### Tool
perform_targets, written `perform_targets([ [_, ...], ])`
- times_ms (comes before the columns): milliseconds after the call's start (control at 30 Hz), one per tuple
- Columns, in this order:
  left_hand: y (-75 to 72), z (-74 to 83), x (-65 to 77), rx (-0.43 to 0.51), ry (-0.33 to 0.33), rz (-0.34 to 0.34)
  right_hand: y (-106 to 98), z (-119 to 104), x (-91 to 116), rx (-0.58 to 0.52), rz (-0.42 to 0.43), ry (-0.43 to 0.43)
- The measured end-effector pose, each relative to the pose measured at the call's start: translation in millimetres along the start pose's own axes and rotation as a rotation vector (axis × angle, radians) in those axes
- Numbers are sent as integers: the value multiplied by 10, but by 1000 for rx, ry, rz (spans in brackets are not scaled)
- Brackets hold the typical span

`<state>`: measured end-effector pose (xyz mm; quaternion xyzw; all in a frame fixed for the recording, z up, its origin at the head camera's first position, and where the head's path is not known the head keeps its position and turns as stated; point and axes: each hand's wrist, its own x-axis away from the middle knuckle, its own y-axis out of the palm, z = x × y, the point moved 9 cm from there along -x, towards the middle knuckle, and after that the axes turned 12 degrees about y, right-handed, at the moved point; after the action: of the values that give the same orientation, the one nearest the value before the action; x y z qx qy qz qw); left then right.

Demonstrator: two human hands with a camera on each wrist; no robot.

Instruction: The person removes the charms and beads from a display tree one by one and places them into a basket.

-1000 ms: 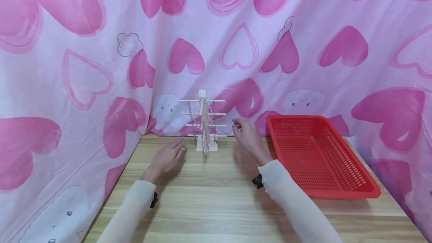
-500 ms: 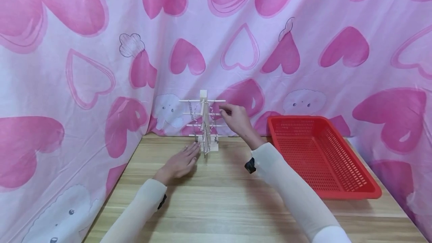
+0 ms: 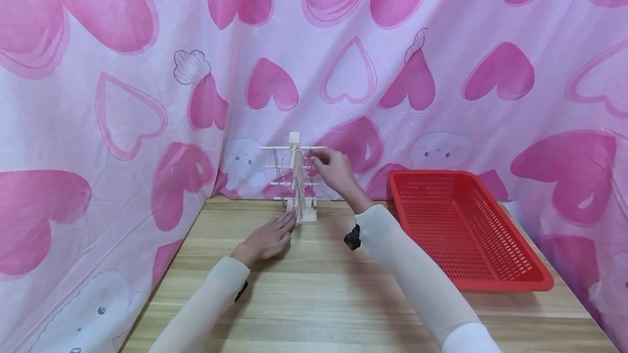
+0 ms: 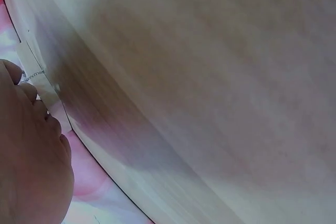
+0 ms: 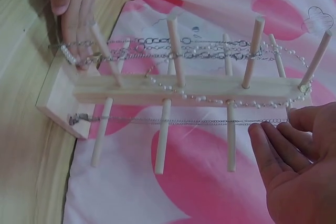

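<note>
A pale wooden necklace stand (image 3: 294, 138) with several side pegs stands upright at the back of the table. My right hand (image 3: 337, 170) is at its upper right peg. In the right wrist view, the thumb and fingers (image 5: 281, 145) of that hand pinch one end of a thin silver chain necklace (image 5: 199, 122), which stretches along the stand toward the base. My left hand (image 3: 270, 237) lies with fairly straight fingers against the stand's base (image 3: 309, 218). A beaded pearl necklace (image 5: 197, 98) and silver chains (image 5: 147, 48) hang from the other pegs.
A red plastic basket (image 3: 495, 283) sits on the right of the wooden table (image 3: 294, 298). Pink heart-patterned cloth (image 3: 304, 31) encloses the back and both sides, close behind the stand.
My right hand has moved left and up to the stand's upper right peg. My left hand has slid right and forward to the base.
</note>
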<state>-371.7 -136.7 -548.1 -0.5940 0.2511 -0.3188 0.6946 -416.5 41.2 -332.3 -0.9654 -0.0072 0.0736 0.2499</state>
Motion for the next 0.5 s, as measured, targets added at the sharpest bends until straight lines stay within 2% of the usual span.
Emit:
perform_targets([
  [167, -46, 50, 10, 38, 15, 18, 38, 2, -9, -49, 25, 30],
  [400, -85, 108, 28, 26, 22, 1, 85, 75, -40, -267, 27, 125],
  [500, -90, 113, 35, 13, 18, -16, 85, 87, -36, -310, 44, 151],
])
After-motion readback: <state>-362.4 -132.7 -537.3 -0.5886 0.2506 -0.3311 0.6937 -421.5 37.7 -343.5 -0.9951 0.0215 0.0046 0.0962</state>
